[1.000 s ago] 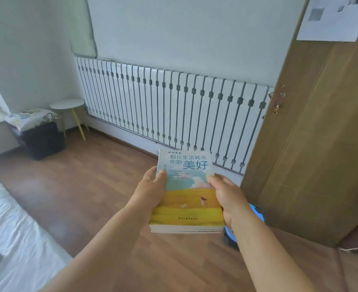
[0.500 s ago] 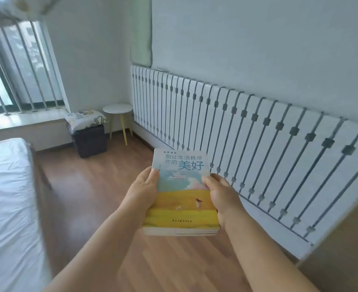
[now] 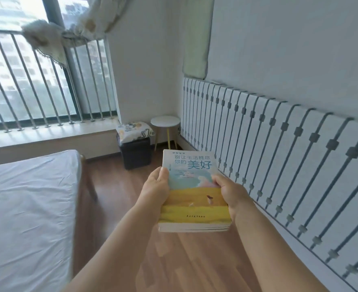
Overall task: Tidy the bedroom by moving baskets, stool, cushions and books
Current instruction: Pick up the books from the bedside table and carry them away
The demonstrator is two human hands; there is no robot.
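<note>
- A stack of books (image 3: 192, 192) sits at centre frame, held flat in the air above the wood floor (image 3: 186, 260), cover up.
- The left hand (image 3: 156, 189) grips the stack's left edge, thumb laid on the cover and fingers curled under.
- The right hand (image 3: 229, 192) grips the right edge the same way, thumb on top near the blue part of the cover.
- The page edges facing the camera show dark lines between layers, so I judge this to be several books and not one.
- In the middle of the frame, above the books, a round white stool (image 3: 165, 123) stands in the corner; just beside it on its left is a dark box (image 3: 136, 153) with a patterned cushion (image 3: 134, 130) on top.
- The bed (image 3: 26, 207) fills the lower left; a railed window (image 3: 43, 66) takes the upper left.
- Progress, as a judgement: the books are mid-carry with no resting place reached yet. Whether the stool and cushion are already in their final spots cannot be told, and no baskets are in sight.
</note>
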